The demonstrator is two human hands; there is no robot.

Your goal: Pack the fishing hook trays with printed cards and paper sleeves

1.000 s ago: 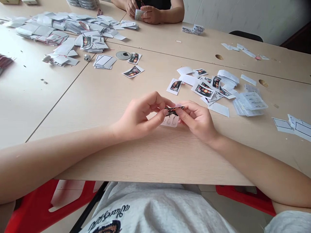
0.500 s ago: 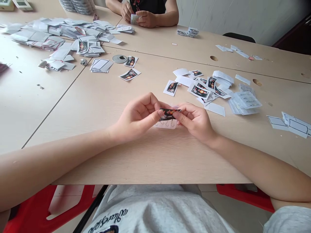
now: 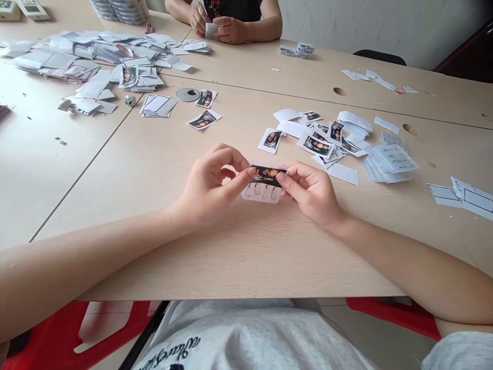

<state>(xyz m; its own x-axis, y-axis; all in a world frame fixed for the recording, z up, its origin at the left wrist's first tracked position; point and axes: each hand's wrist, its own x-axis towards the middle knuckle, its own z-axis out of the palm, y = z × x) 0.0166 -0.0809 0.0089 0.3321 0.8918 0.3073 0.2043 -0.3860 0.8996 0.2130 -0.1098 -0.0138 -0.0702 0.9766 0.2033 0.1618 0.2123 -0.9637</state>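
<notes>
A small clear plastic case of fish hooks (image 3: 262, 194) is held over the near part of the table, several hooks showing in its lower half. Across its upper half lies a black printed label (image 3: 265, 175) with red and orange marks. My right hand (image 3: 314, 194) grips the case at its right end, thumb on the label. At the upper left corner, my left hand (image 3: 211, 182) pinches the label's edge between thumb and forefinger, its other fingers curled. Just beyond my right hand are loose labels (image 3: 316, 144) and a stack of clear cases (image 3: 391, 163).
A large heap of white cards (image 3: 96, 49) covers the far left. Nearer are a stack of bordered cards (image 3: 158, 105), a round metal lid (image 3: 188, 94) and loose labels (image 3: 204, 119). Bordered cards (image 3: 472, 198) lie at right. Across the table, a person's hands (image 3: 231, 30) hold a small item.
The label has gone from bowed and tilted to lying flatter over the case, its print facing up. My left fingers have drawn back slightly toward its left corner.
</notes>
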